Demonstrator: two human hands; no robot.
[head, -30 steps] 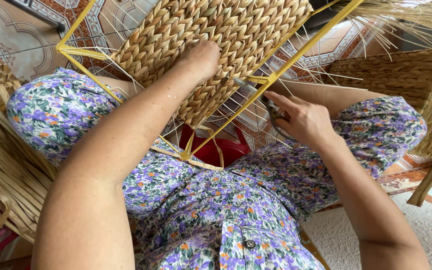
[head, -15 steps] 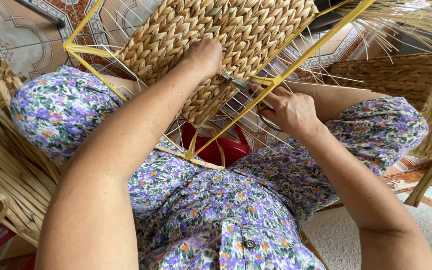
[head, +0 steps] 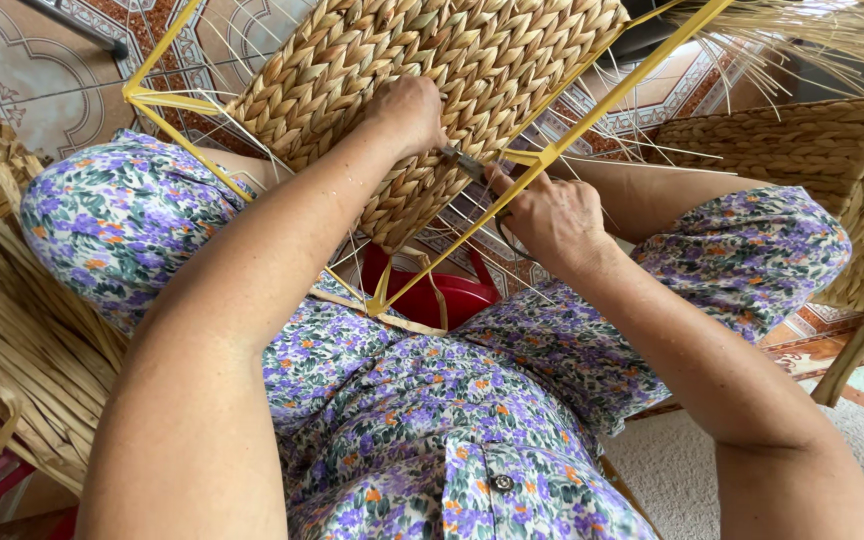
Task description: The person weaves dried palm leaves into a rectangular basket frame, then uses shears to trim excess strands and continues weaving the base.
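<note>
A half-woven basket panel (head: 432, 60) of braided straw sits on a yellow metal frame (head: 592, 115) that leans on my lap. My left hand (head: 407, 110) presses on the lower edge of the weave, fingers curled over it. Just to its right, my right hand (head: 542, 215) is closed around a small dark metal tool (head: 464, 162). The tool's tip points at the weave edge, right by my left fingers. Thin bare ribs (head: 472, 225) stick out below the weave. What kind of tool it is stays unclear.
A finished woven basket (head: 852, 180) stands at the right. A thick bundle of dried straw (head: 12, 330) lies at my left, and loose strands (head: 812, 30) fan out at the top right. A red plastic object (head: 442, 295) sits under the frame, on the patterned tile floor (head: 22, 60).
My right hand has moved up and left to meet my left hand, bringing the tool to the weave edge. The left hand has stayed on the panel.
</note>
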